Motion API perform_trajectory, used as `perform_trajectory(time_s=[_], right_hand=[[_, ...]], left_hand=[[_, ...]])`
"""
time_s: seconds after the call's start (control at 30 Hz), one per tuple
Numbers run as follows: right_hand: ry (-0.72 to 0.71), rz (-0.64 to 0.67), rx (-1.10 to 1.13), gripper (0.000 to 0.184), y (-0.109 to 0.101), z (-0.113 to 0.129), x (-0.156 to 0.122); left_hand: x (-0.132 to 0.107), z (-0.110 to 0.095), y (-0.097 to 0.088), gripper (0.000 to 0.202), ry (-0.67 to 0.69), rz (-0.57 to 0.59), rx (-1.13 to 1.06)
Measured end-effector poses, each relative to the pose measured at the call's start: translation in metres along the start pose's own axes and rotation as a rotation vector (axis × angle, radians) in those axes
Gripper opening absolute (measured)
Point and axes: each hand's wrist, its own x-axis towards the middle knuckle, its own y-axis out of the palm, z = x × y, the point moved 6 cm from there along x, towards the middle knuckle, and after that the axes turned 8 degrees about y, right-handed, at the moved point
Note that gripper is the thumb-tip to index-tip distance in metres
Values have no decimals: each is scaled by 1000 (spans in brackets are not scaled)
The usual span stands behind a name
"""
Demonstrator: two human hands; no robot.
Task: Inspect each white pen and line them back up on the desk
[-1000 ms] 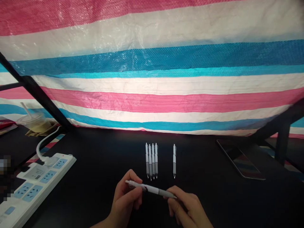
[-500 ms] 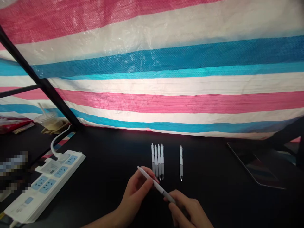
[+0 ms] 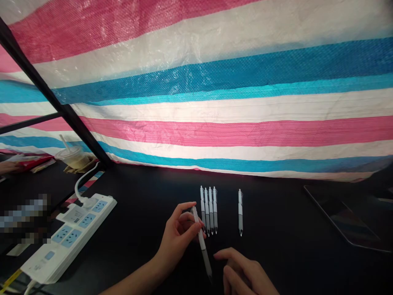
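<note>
Left hand (image 3: 177, 241) gripping white retractable pen (image 3: 201, 239) between thumb and fingers, grip sitting on upper barrel, lower barrel hanging free, tip angling down toward near part of worktop (image 3: 285, 221). Right hand (image 3: 242, 272) open, fingers lightly curled, near pen but not touching. Four pens (image 3: 208, 211) lying side by side beyond hands; fifth pen (image 3: 240, 212) lying apart to right; power strip (image 3: 70, 233) lying at left.

No wording can be read; markings on the white power strip (image 3: 71, 234) and the held pen (image 3: 199, 234) are too small.
</note>
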Motion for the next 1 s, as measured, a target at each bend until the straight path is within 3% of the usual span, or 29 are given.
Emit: perform_trajectory(time_s=[0.17, 0.33, 0.53, 0.7, 0.87, 1.0], right_hand=[[-53, 22, -8, 50, 1, -5, 3], [-30, 23, -5, 48, 0, -3, 3], [-38, 25, -9, 49, 1, -3, 3], [-20, 4, 7, 47, 0, -3, 1], [-10, 8, 18, 45, 1, -3, 2], [-14, 4, 26, 45, 1, -3, 3]], left_hand=[[3, 1, -4, 41, -1, -35, 10], [2, 2, -5, 54, -2, -36, -5], [2, 2, -7, 42, 6, -57, 11], [1, 3, -7, 56, 8, -84, -18], [2, 3, -5, 44, -1, -72, -10], [2, 3, -4, 47, -21, -60, -27]])
